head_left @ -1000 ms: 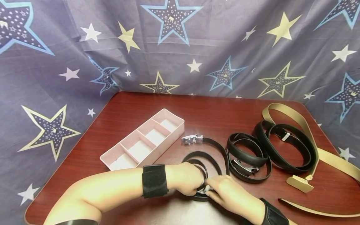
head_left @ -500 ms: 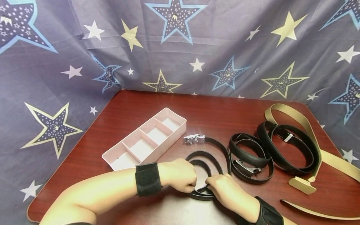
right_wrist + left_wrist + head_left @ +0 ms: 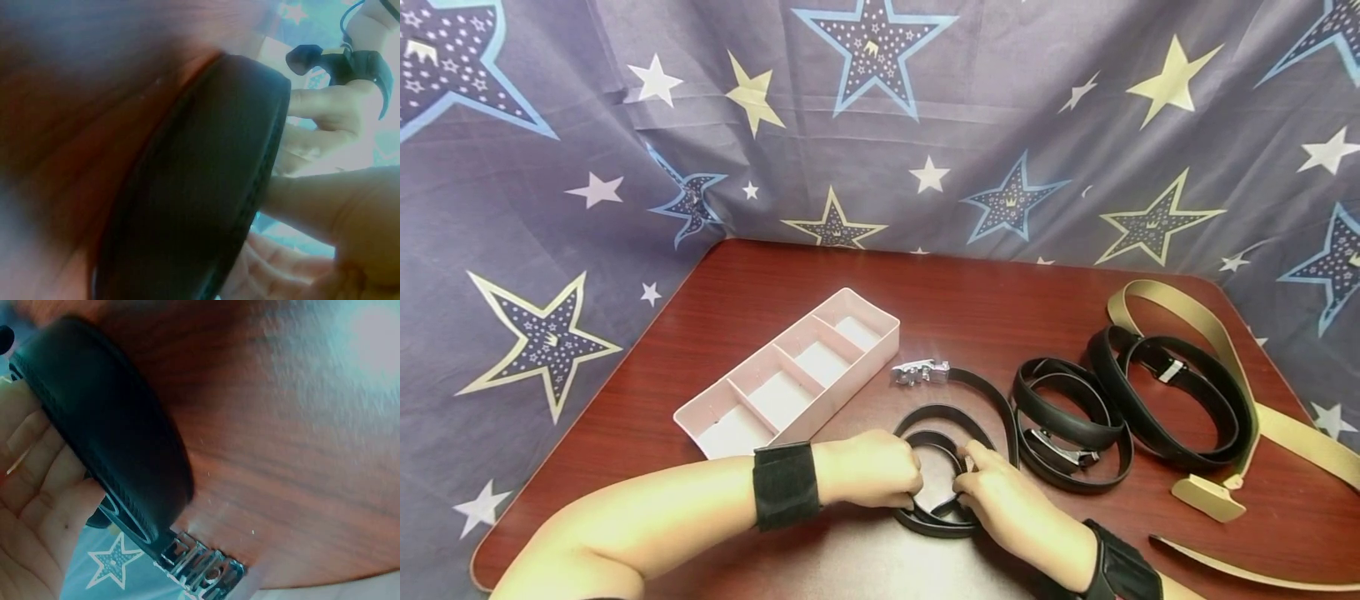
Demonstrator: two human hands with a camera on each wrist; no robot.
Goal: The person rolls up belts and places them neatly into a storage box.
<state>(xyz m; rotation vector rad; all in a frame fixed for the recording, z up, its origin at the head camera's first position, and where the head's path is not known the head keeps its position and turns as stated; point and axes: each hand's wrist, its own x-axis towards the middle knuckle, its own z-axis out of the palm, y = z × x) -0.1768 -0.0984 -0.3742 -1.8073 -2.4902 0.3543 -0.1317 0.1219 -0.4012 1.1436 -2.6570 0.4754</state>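
A black leather belt (image 3: 934,411) lies in a loose coil on the table, its outer end trailing to a silver buckle (image 3: 920,372) near the tray. My left hand (image 3: 874,468) grips the left side of the coil with curled fingers. On the other side, my right hand (image 3: 1006,493) pinches the inner turns between thumb and fingers. In the left wrist view, the belt's broad outer face (image 3: 106,406) stands on edge beside the left palm (image 3: 44,500). The right wrist view shows the strap (image 3: 194,181) close up, with the right hand's fingers (image 3: 306,203) behind it.
A pink tray (image 3: 820,400) with several compartments sits behind the left hand. To the right are a coiled black belt (image 3: 1067,425), a larger black belt loop (image 3: 1187,450) and a tan belt (image 3: 1217,325) with a gold buckle (image 3: 1210,497). A starry curtain (image 3: 880,150) hangs behind the table.
My left hand has drawn left from the coil's middle to its left side, and the inner loop has widened. The right hand has shifted slightly up along the right side.
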